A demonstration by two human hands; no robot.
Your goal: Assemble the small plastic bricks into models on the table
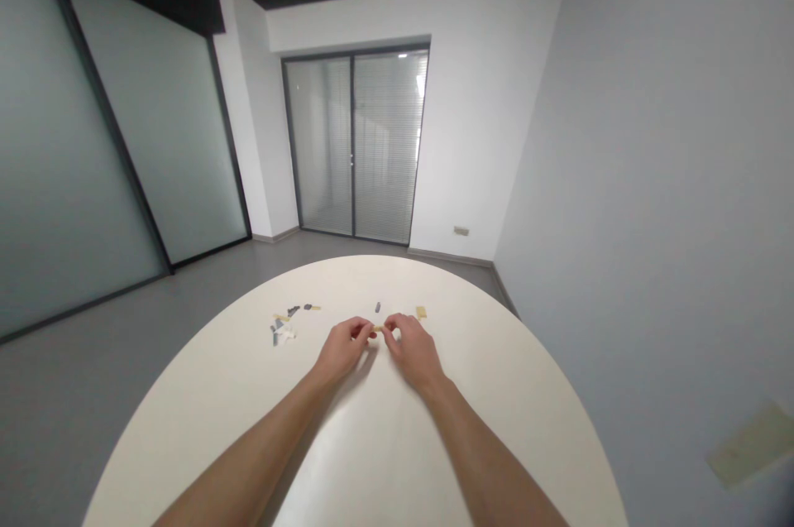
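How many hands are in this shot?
2: the left hand and the right hand, side by side over the round white table, both at a small tan piece. No others show.

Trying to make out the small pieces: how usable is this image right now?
Head view: wide-angle distortion bends the table; glare lies on it below the left hand and right hand, which cast faint shadows; the small pieces look too soft for detail.
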